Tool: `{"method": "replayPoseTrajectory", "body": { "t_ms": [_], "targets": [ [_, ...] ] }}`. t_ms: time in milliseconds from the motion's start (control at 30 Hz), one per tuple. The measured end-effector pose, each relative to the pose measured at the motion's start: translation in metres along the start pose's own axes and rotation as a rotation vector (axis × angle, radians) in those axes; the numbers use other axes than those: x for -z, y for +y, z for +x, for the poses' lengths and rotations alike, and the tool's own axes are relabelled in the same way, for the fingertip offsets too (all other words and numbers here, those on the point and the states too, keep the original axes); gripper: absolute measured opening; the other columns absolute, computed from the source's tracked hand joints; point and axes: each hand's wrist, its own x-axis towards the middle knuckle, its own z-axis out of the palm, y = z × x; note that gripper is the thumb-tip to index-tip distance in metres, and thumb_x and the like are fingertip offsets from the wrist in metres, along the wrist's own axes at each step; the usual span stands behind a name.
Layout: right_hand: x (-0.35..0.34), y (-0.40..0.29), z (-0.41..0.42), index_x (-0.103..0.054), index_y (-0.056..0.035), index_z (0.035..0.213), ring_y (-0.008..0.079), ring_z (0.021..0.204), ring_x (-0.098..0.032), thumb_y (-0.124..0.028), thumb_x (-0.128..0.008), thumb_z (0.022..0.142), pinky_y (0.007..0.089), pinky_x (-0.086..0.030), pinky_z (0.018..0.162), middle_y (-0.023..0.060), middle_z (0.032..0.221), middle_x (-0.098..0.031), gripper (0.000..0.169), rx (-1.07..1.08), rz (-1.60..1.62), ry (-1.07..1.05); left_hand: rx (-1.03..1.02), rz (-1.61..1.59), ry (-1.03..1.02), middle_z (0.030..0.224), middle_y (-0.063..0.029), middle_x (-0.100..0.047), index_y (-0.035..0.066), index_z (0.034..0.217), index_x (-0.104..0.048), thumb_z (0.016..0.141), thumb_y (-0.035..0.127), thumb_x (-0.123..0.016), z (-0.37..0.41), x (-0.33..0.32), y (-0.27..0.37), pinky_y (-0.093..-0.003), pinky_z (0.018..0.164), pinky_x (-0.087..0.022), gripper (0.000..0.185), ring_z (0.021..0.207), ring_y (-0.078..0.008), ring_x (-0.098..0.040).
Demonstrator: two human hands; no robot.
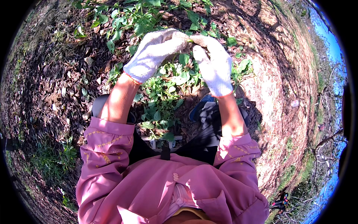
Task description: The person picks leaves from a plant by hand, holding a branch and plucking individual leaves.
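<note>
My left hand [158, 54] and my right hand [214, 61] wear white knitted work gloves with orange-edged cuffs. Their fingertips meet in front of me, above the ground. Between them shows a small yellow-green bit of plant [190, 41], pinched from both sides; the fingers hide most of it. Beneath the hands lie leafy green plants [160, 100], loose or growing, I cannot tell which. A taller leafy plant [137, 19] stands just beyond my left hand.
Dry leaf litter [64, 81] covers the soil on the left. A blue shoe [200, 106] stands by the greens, and a pale low frame [162, 138] lies between my legs. Bare branches [325, 142] rise at the right. A small pale object [294, 103] rests on the soil.
</note>
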Motion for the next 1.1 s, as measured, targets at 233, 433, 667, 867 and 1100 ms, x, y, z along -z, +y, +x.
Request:
{"method": "replayPoseTrajectory", "body": {
  "t_ms": [233,433,667,867,1100],
  "targets": [
    [-0.007,-0.006,-0.002,-0.062,-0.0026,0.110,0.0297,0.090,-0.067,-0.015,-0.063,0.087,0.0347,-0.053,0.077,0.0146,0.098,-0.067,0.026,0.081,0.031,0.064,-0.035,0.053,0.048,0.094,0.0001,-0.064,-0.001,0.103,-0.064,0.091,0.023,-0.059,-0.001,-0.005,0.001,-0.0235,0.079,-0.045,0.027,0.086,-0.0066,-0.054],
    [-0.008,-0.007,-0.004,-0.062,-0.0029,0.107,0.0258,0.081,-0.069,-0.017,-0.065,0.087,0.0337,-0.054,0.070,0.0137,0.094,-0.068,0.025,-0.012,0.077,0.005,-0.022,0.246,0.052,0.096,-0.0012,-0.063,-0.001,0.105,-0.063,0.090,0.022,-0.062,-0.002,-0.003,0.000,-0.0249,0.080,-0.046,0.027,0.087,-0.0081,-0.055],
    [-0.009,-0.002,-0.007,-0.063,-0.0040,0.104,0.0185,0.071,-0.067,-0.018,-0.065,0.087,0.0303,-0.053,0.064,0.0113,0.083,-0.068,0.022,-0.109,0.104,0.011,-0.014,0.344,0.036,0.094,-0.0027,-0.064,-0.002,0.103,-0.065,0.089,0.021,-0.064,-0.001,-0.004,-0.003,-0.0260,0.081,-0.047,0.028,0.087,-0.0101,-0.057],
    [-0.005,-0.004,-0.008,-0.063,-0.0034,0.103,0.0155,0.071,-0.066,-0.015,-0.062,0.086,0.0291,-0.052,0.065,0.0099,0.080,-0.067,0.021,-0.109,0.089,-0.018,0.000,0.424,-0.009,0.093,-0.0019,-0.063,-0.002,0.101,-0.065,0.088,0.023,-0.064,-0.001,-0.006,-0.001,-0.0255,0.078,-0.047,0.028,0.085,-0.0096,-0.057],
    [0.001,-0.002,-0.003,-0.059,0.0006,0.107,0.0138,0.073,-0.065,-0.016,-0.055,0.093,0.0253,-0.053,0.063,0.0105,0.088,-0.068,0.022,-0.459,0.728,0.091,-0.016,0.330,0.047,0.087,-0.0003,-0.062,0.000,0.098,-0.065,0.090,0.024,-0.062,0.000,-0.005,-0.004,-0.0246,0.076,-0.046,0.026,0.080,-0.0076,-0.055]
  ]
}}
